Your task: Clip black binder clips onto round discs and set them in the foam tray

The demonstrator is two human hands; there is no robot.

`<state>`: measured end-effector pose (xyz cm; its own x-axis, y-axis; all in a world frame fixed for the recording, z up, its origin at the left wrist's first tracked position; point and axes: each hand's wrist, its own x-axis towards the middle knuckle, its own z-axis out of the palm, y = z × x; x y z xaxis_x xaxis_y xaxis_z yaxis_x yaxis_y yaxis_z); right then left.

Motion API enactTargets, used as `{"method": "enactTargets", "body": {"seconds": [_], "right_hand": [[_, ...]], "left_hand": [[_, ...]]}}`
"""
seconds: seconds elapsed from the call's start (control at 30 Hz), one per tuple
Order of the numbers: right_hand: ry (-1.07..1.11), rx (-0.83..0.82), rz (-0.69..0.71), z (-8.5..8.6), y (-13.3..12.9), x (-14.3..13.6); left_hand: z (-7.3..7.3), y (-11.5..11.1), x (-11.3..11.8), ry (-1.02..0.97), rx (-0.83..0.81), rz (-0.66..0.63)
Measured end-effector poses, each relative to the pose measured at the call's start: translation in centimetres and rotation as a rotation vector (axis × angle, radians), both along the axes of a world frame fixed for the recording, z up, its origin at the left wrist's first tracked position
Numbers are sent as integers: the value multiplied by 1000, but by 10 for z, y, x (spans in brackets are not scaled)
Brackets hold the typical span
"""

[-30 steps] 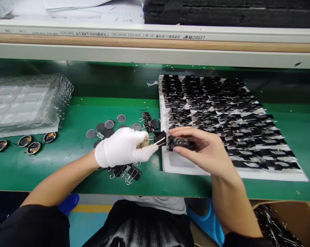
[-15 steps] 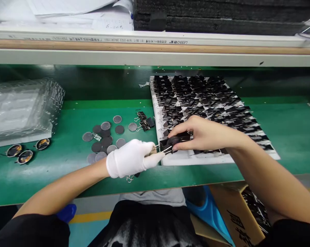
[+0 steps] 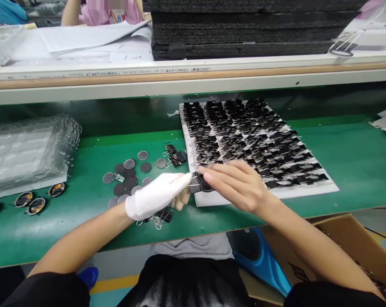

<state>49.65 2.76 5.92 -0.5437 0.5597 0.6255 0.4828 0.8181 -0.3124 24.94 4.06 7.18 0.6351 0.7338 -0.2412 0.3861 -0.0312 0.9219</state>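
Note:
My left hand [image 3: 161, 192], in a white glove with bare fingertips, is closed around a black binder clip [image 3: 195, 182] with wire handles. A dark round piece [image 3: 207, 184] sits at the clip's jaw side, partly hidden by fingers. My bare right hand [image 3: 240, 185] has its fingertips together on the upper edge of this piece; its far fingers extend over the board. Just behind and right lies a white board [image 3: 327, 187] bearing rows of black binder clips [image 3: 244, 136]. Loose binder clips [image 3: 161, 216] lie below my left hand, and others [image 3: 175, 155] beside the board.
Grey and black discs [image 3: 129, 172] are scattered left of my hands. Clear plastic trays [image 3: 23, 149] and round tinted lenses [image 3: 36, 206] lie farther left. A shelf edge [image 3: 167, 81] crosses behind, with papers, black foam and a person beyond. A cardboard box [image 3: 346, 243] stands below right.
The clip and dark piece have shifted slightly left in view. My right hand has turned from reaching over the piece to fingers straighter along its upper edge. The view has tilted up.

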Motion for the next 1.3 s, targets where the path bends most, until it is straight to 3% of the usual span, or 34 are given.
{"method": "enactTargets", "body": {"seconds": [0.1,0.2,0.27,0.5,0.67,0.93,1.13,1.3], "right_hand": [[92,-13,-74,-8,-6,7],[165,-286,-58,-9,-12,11],[150,-372,-42,-8,-15,11],[185,-270,16,-16,-22,19],[163,-230,-2,-26,-32,32],[187,-414,-113,-29,-51,49],[148,-373,-181,-30,-58,51],[298,-580,-134,-32,-54,42]], "left_hand": [[2,-3,2,21,74,79],[5,-5,6,90,97,69],[9,-5,11,140,116,36],[19,-9,27,289,174,-116],[10,-20,33,371,341,-96],[-10,-28,41,297,167,-53],[-8,-29,50,386,194,-89],[-3,-29,53,400,207,-138]]}}
